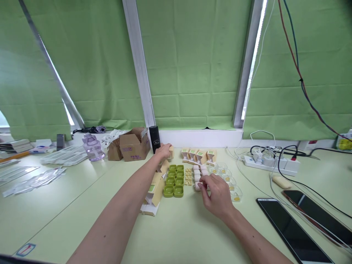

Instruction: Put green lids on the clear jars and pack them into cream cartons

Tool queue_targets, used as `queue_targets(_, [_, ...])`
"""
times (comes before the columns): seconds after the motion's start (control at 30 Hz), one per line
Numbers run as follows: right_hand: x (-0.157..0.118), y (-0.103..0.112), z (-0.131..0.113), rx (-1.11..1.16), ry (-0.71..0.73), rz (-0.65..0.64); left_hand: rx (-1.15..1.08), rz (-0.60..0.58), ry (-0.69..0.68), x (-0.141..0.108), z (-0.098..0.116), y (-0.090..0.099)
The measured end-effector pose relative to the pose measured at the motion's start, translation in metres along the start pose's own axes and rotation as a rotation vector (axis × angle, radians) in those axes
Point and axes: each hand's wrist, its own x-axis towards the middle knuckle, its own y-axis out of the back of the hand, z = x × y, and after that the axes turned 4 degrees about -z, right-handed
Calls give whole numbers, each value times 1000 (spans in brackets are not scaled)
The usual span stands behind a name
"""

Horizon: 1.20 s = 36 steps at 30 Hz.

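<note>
My left hand [164, 151] reaches to the far end of a row of small cream boxes with green labels, its fingers closed at a cream box [171, 152]. Nearer boxes [157, 187] in that row lie under my forearm. My right hand [217, 193] hovers at the near end of two rows of small white pieces [196, 173], thumb and forefinger apart, partly hiding them. Between my hands stand green square cups [173, 181] in two columns, and small pale yellow pieces [188, 176]. Clear cups with yellow centres [236, 194] lie beyond my right hand.
More cream boxes [200, 157] stand at the back. A cardboard box [134, 145], a black cylinder [154, 137] and a purple-tinted bottle [93, 147] are back left. At right are a power strip [271, 165], cables and two phones, one a white-edged phone [293, 229].
</note>
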Motion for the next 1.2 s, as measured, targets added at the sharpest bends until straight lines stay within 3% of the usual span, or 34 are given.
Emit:
queue_targets(0.3, [1,2,-3,14,-4,4,-16,2,10,8,6,2])
queue_targets(0.83, [0,2,-3,33,22,2,30,9,32,1,2,-19])
queue_targets(1.2, [1,3,-5,33,31,4,59,20,0,8,-2,-25])
